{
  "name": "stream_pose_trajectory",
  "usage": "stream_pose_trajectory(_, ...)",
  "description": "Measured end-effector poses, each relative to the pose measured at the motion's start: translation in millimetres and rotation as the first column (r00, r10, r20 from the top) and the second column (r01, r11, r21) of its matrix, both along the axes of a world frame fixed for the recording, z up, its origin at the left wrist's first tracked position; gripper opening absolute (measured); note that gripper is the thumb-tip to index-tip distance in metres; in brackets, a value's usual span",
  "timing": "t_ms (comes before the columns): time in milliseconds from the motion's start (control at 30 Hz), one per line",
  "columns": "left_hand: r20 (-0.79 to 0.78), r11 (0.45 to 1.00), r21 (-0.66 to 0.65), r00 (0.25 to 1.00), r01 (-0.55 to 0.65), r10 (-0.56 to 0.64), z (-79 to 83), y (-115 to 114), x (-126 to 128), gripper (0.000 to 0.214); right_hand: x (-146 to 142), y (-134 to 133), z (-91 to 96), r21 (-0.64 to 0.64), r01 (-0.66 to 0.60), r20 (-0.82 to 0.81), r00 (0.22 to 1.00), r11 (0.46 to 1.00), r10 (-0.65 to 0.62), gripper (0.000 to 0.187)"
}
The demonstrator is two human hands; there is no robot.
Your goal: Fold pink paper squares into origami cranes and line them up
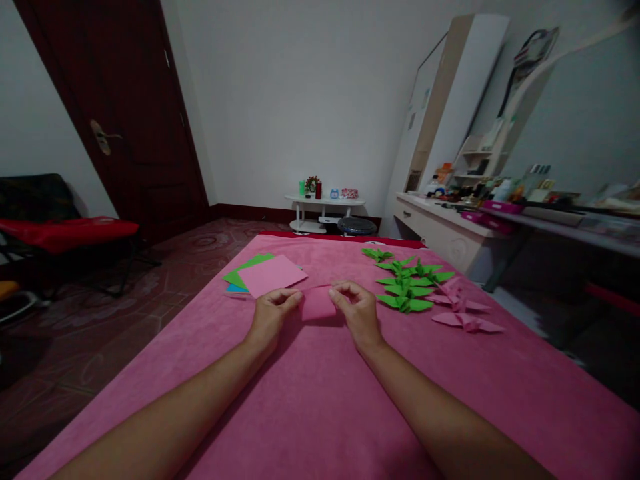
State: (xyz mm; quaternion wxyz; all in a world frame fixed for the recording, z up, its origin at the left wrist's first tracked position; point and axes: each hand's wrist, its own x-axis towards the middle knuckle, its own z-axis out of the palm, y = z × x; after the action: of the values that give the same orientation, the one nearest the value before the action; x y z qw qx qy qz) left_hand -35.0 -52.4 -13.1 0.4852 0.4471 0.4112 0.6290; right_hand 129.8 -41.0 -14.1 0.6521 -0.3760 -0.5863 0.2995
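A piece of pink paper (319, 305) is held up between my two hands, just above the pink cloth. My left hand (273, 313) pinches its left edge between thumb and fingers. At the opposite edge, my right hand (357, 310) grips the paper the same way. Beyond my left hand lies a stack of coloured paper sheets (273, 274), pink on top with green and blue showing beneath. To the right of my right hand sit several green paper cranes (406, 290) in a cluster, with pink paper cranes (469, 323) beside them.
The pink cloth (325, 413) covers the table under my arms. A small white stand (325, 200) with little items is by the far wall. On the right is a cluttered dressing table (450, 220); a red chair (70, 233) stands left, near the dark door (115, 100).
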Motion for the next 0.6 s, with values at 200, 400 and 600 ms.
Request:
stream_pose_trajectory(200, 0.019, 1.0, -0.026, 1.0, 0.013, -0.013, 1.9, -2.3, 1.8, 0.025, -1.4, 0.1, 1.2, -0.034, 0.059, -0.015, 0.998, 0.998, -0.06, 0.01)
stream_pose_trajectory(400, 0.002, 0.999, 0.0, 0.999, 0.047, -0.047, -1.1, -1.1, 0.5, 0.024, -1.9, -1.1, 3.2, -0.035, 0.101, 0.003, 0.995, 0.994, -0.101, 0.011)
stream_pose_trajectory(600, 0.021, 0.998, -0.035, 0.999, 0.045, -0.044, -3.1, -0.6, 0.4, 0.025, -1.5, -1.2, 2.2, -0.031, 0.115, 0.011, 0.993, 0.993, -0.114, 0.011)
